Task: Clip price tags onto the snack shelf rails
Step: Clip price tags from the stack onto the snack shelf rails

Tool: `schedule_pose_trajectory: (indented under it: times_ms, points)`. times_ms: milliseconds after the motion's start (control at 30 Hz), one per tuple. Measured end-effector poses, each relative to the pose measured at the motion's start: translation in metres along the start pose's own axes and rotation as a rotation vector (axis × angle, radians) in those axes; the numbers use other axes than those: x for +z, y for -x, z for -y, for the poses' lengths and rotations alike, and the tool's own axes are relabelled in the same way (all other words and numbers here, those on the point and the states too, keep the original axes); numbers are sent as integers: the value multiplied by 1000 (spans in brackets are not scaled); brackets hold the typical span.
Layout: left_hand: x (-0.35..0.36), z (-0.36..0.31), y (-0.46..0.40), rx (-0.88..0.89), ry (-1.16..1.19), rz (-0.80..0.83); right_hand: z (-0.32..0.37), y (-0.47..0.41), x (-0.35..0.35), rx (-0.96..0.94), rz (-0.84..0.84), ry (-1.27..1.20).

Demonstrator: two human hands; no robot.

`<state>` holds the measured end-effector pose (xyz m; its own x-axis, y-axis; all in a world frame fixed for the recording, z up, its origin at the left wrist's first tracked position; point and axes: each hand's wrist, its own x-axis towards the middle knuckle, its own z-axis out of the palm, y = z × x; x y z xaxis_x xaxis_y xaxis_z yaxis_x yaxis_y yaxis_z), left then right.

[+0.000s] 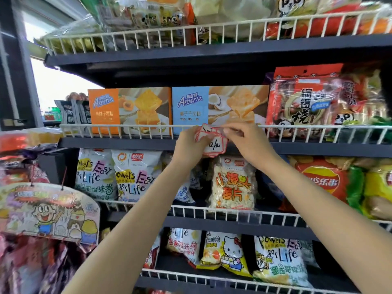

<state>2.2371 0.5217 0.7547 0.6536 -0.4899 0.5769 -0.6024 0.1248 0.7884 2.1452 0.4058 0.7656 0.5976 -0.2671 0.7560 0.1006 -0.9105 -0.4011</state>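
The left hand (pixel 189 143) grips a stack of red-bordered price tags (pixel 214 142). The right hand (pixel 244 137), at three o'clock of it, pinches the top tag. The white wire rail (pixel 131 125) runs nine-to-three, touching the stack's twelve o'clock edge, nearer the right fingers.

Two bare forearms and hands, nothing worn

Both arms are uncovered from the frame's lower edge up to the wrists: no sleeve, cuff, watch, bracelet or glove shows on either. The left hand (pixel 189 143) and the right hand (pixel 244 139) carry no visible rings. Fingernails on the right hand look short and unpainted, though the picture is slightly soft there. The forearms are slim and smooth.
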Motion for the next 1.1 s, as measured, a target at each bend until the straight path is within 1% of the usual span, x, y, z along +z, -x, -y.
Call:
schedule_pose_trajectory:
  times_ms: [33, 100, 200, 300, 400, 500, 633, 700, 800, 900, 967, 1100]
  points:
    - [6, -3, 3, 19, 2, 17, 3, 5, -6, 20, -12, -58]
    - [18, -6, 8, 36, 57, 64, 6, 14, -17, 62, -31, -88]
    - [36, -14, 13, -8, 176, 135, 0, 27, -36, 160, -87, -91]
    - [60, -19, 17, 9, 221, 200, -11, 38, -56, 245, -158, -116]
    - [89, -30, 23, -4, 304, 302, -23, 54, -81, 301, -265, -120]
    - [122, -43, 29, -6, 302, 362, -38, 72, -114, 365, -307, -58]
    - [168, -66, 35, 30, 251, 401, -65, 91, -163, 410, -314, -59]
    - [191, -72, 36, 60, 248, 374, -78, 94, -185, 402, -295, -60]
    - [220, -85, 39, 42, 289, 289, -96, 92, -214, 353, -258, -93]
    - [248, -92, 41, 9, 297, 198, -115, 86, -238, 318, -246, -73]
    - [267, -92, 41, -15, 246, 142, -129, 82, -253, 292, -265, -55]
    - [283, -94, 38, -43, 75, 19, -151, 74, -268, 231, -247, -58]
